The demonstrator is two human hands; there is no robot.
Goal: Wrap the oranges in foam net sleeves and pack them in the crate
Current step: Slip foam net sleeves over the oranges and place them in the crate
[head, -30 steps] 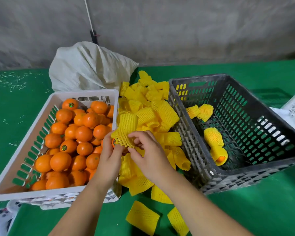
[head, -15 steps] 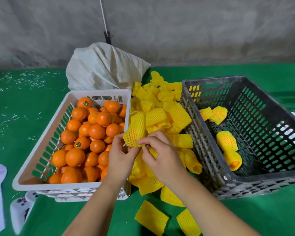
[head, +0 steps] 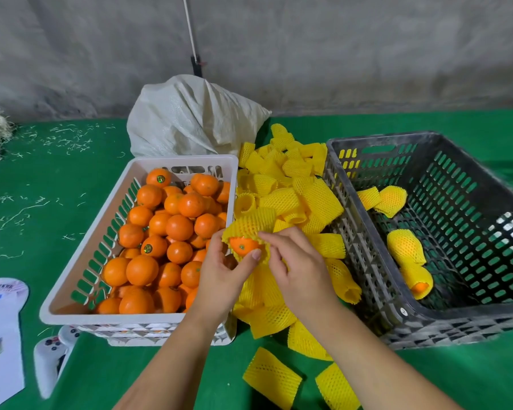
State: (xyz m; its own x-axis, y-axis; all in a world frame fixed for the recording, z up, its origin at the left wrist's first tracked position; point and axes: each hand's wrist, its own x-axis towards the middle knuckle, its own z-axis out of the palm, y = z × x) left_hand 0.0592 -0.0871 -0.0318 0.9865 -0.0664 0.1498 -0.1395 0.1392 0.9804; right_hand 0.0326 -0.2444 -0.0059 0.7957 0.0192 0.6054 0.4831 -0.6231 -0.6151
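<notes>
Half the orange (head: 241, 245) now shows thru sleeve (head: 249, 224).

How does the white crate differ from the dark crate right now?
The white crate is piled with bare oranges; the dark crate holds only a few sleeved oranges and much of its floor shows. The white crate's walls have tall slots; the dark crate's walls have rows of short ones. Both are slotted plastic and sit on the green cover, flanking the pile of foam sleeves.

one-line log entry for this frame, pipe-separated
step: sleeving | left hand: holds orange | right hand: pinches foam net sleeve | orange partly in sleeve | dark crate: wrapped oranges inside
</notes>
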